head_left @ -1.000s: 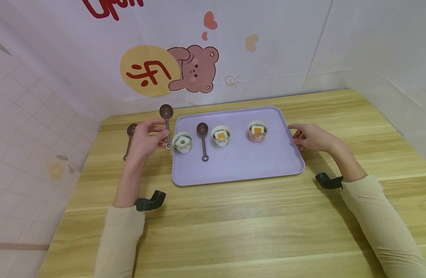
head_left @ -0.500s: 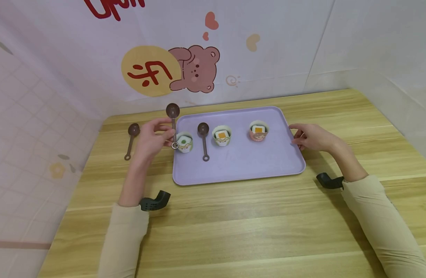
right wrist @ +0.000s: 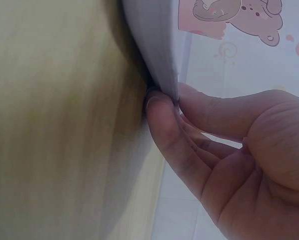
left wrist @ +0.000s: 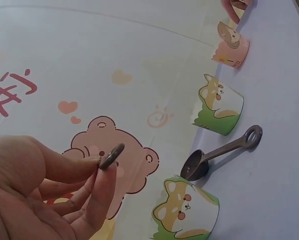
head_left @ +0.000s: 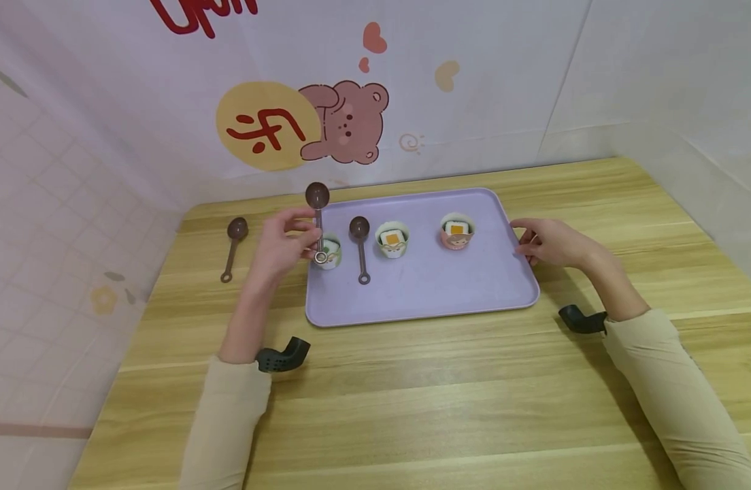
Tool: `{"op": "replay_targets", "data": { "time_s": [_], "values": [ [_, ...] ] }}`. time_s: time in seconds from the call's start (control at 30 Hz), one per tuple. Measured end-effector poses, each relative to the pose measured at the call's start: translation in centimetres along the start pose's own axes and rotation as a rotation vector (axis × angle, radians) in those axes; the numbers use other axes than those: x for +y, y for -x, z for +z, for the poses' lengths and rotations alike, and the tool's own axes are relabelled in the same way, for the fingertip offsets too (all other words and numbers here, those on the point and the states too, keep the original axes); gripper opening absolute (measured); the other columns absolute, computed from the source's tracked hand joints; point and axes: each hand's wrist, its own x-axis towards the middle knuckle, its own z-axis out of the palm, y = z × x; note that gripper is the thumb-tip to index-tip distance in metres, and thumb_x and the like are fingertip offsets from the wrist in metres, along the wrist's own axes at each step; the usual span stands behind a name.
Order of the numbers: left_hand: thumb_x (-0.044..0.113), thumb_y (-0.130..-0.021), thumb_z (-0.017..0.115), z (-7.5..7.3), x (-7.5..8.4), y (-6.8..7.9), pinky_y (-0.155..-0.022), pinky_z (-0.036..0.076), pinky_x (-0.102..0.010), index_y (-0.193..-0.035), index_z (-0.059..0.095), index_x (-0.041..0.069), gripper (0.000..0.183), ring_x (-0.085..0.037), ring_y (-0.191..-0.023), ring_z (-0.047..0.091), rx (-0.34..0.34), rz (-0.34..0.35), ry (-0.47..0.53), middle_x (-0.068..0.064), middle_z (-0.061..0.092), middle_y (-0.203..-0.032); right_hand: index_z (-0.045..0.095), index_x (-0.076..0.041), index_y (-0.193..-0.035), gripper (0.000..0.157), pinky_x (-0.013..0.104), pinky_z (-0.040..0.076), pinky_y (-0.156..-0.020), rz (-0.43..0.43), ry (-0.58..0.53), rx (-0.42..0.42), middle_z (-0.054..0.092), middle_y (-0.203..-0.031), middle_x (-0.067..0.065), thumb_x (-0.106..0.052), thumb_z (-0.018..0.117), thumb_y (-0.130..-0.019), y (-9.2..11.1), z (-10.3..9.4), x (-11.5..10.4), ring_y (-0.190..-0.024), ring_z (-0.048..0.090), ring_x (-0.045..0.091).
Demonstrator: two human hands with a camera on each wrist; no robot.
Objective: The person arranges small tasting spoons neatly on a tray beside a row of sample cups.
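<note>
Two tan sleeves [head_left: 663, 381] lie nearest me, cut off by the lower edge of the view, reaching over the wooden desk [head_left: 412, 395]. Further out, my right hand [head_left: 549, 243] pinches the right rim of the lilac tray [head_left: 437, 286], thumb on one face and a finger on the other, probably to steady it. My left hand [head_left: 280, 246] is curled, thumb and fingertips nipping a brown scoop [head_left: 318, 218] by its handle above the tray's left edge; that grip seems meant to leave the bowl free. From the left wrist, only its ring end shows. The scoop partly covers the left green cup [head_left: 331, 260], so that filling is hard to make out. A second scoop [head_left: 361, 248] lies on the tray between this and the middle green cup [head_left: 392, 249]; the pink cup [head_left: 457, 239] stands well apart. Behind, red writing [head_left: 181, 30] on the wall [head_left: 504, 122] runs out of view.
</note>
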Motion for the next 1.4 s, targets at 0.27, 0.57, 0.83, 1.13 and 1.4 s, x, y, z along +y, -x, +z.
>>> {"op": "replay_targets", "data": {
  "time_s": [0.27,0.57,0.83,1.13,1.4],
  "values": [
    [-0.004,-0.096,0.064,0.6,0.3,0.2,-0.060,0.056,-0.021,-0.136,0.056,-0.004,0.040,-0.011,-0.068,0.062,-0.007,0.012,0.037,-0.016,0.059,-0.107,0.037,0.020,-0.141,0.053,0.038,0.059,-0.065,0.004,0.002,0.000,0.066,-0.094,0.021,0.005,0.062,-0.097,-0.1,0.1,0.1,-0.074,0.068,0.027],
    [-0.002,-0.097,0.064,0.9,0.7,0.3,-0.059,0.056,-0.021,-0.136,0.057,0.000,0.040,-0.012,-0.071,0.062,0.009,-0.011,0.046,-0.013,0.059,-0.107,0.038,0.019,-0.141,0.053,0.036,0.059,-0.064,0.002,0.016,0.005,0.066,-0.094,0.021,0.005,0.062,-0.097,-0.2,0.0,0.1,-0.073,0.067,0.025],
    [-0.002,-0.096,0.065,1.3,1.0,0.3,-0.063,0.059,-0.026,-0.135,0.057,-0.002,0.041,-0.017,-0.074,0.064,-0.008,0.017,0.058,-0.014,0.060,-0.105,0.038,0.019,-0.141,0.052,0.037,0.059,-0.064,-0.005,0.023,0.005,0.067,-0.093,0.021,0.005,0.062,-0.097,-0.2,0.0,0.1,-0.072,0.067,0.026],
    [-0.002,-0.096,0.065,1.8,1.5,0.4,-0.061,0.058,-0.024,-0.135,0.056,-0.003,0.040,-0.017,-0.072,0.063,-0.023,0.017,0.058,-0.015,0.059,-0.105,0.038,0.019,-0.141,0.052,0.036,0.059,-0.064,0.002,0.018,0.005,0.066,-0.093,0.021,0.005,0.062,-0.097,-0.2,0.0,0.1,-0.072,0.067,0.025],
    [0.000,-0.097,0.066,2.5,2.1,0.3,-0.063,0.060,-0.026,-0.135,0.058,0.000,0.040,-0.017,-0.074,0.064,-0.034,0.028,0.066,-0.015,0.061,-0.107,0.039,0.019,-0.141,0.052,0.036,0.059,-0.064,0.004,0.018,0.006,0.067,-0.093,0.021,0.005,0.062,-0.097,-0.2,0.0,0.0,-0.073,0.067,0.026]
  ]
}}
